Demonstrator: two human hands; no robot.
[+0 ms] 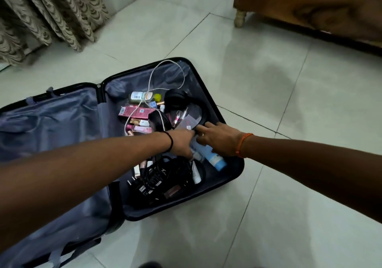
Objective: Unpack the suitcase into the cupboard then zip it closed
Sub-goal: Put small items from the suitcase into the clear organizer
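Lay open flat on the tiled floor (268, 94), the suitcase (208, 94), its right half crowded with small things, its left half (51, 127) showing only grey lining. Reached in together, both hands: left hand (182, 143) curled down over the pale tube with the blue cap (215, 160), seemingly grasping it, though fingers hidden from above; right hand (217, 137) loose and spread, fingertips touching the clear pouch (190, 119), grasping nothing. Best done, by judgement, by lifting one item cleanly rather than raking the heap. In the way: a white cable (154, 77) looped across the bottles and the pink boxes (136, 110), likely to drag neighbours along; black headphones (177, 98) just behind the pouch; a tangle of black cords and chargers (165, 176) just beside the tube. Off to the sides, curtains (45, 15) and wooden furniture (310, 5); no cupboard in view.
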